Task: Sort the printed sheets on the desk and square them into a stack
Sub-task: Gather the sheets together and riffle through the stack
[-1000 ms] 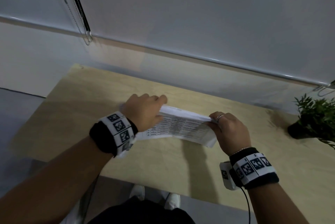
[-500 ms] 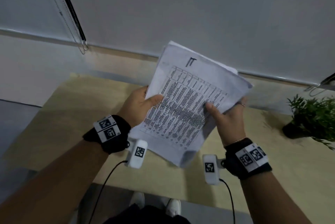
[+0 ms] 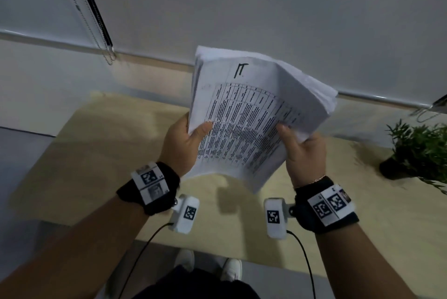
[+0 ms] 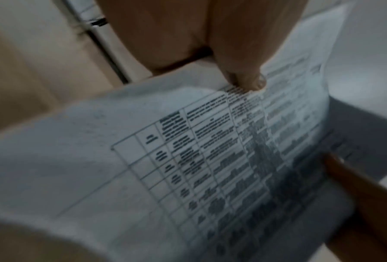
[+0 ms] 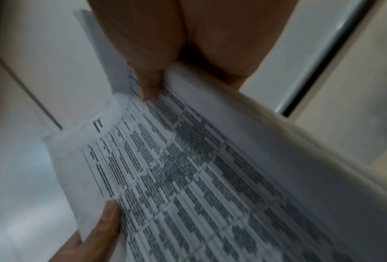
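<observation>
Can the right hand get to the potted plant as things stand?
Probably not yet: the right hand grips the sheaf of printed sheets together with the left hand. Otherwise, the desk toward the potted plant looks unobstructed.

Dim, greyish room light around me, soft shadow of my sheets (image 3: 244,114) on the desk (image 3: 101,153), both wrist views blurred and noisy, wide-angle bending at the head view's edges

A potted plant (image 3: 416,153) stands on the wooden desk (image 3: 101,153).

Both hands (image 3: 183,146) raised, thumbs forward
</observation>
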{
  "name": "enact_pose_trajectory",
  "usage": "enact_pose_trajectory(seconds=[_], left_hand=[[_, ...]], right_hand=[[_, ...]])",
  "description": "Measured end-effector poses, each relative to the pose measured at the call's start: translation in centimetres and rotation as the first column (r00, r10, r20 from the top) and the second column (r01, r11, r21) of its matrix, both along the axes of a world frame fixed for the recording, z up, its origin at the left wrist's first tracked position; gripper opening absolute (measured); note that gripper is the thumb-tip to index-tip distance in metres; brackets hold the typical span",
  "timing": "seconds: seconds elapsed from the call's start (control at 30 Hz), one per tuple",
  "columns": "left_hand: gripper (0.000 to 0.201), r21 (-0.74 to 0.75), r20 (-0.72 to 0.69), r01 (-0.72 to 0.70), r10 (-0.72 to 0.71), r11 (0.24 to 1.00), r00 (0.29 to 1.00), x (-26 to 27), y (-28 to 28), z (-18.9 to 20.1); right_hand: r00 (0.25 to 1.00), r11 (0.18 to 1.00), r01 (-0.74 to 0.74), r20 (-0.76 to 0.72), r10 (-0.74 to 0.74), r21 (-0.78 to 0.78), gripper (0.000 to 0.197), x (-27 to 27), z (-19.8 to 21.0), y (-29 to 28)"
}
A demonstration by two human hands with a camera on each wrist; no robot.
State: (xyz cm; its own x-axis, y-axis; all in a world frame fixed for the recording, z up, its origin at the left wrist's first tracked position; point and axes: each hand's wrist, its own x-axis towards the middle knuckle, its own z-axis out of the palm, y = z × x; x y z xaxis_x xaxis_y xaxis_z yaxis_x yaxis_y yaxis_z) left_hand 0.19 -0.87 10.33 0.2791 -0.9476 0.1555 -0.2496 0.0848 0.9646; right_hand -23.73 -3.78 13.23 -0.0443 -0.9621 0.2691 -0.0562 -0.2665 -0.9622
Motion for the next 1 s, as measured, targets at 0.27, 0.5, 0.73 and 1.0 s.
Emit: enact_pose_trajectory(seconds=[0.27, 0.5, 0.73, 1.0], left_hand=[[0.052, 0.203, 0.056, 0.034, -0.047, 0.979, 0.997, -0.2, 1.5, -5.2], [0.051, 0.213, 0.068, 0.039, -0.055, 0.976, 0.996, 0.3, 1.2, -5.1], [0.040, -0.050, -0.075, 0.009, -0.012, 0.999, 0.997, -0.7, 1.1, -0.9], [0.048, -0.302, -0.050, -0.118, 0.108, 0.946, 0.993, -1.8, -0.1, 3.6]], right_hand=[[0.972, 0.977, 0.014, -0.233, 0.036, 0.211, 0.004, 0.7, -6.2, 1.4], [0.976, 0.971, 0.033, -0.217, 0.019, 0.237, 0.017, 0.2, -6.7, 1.3], [0.994, 0.997, 0.073, -0.084, -0.073, 0.003, 0.038, 0.8, -2.0, 0.9], [0.986, 0.981, 0.167, 0.028, -0.166, -0.100, 0.028, 1.9, 1.3, 0.4]])
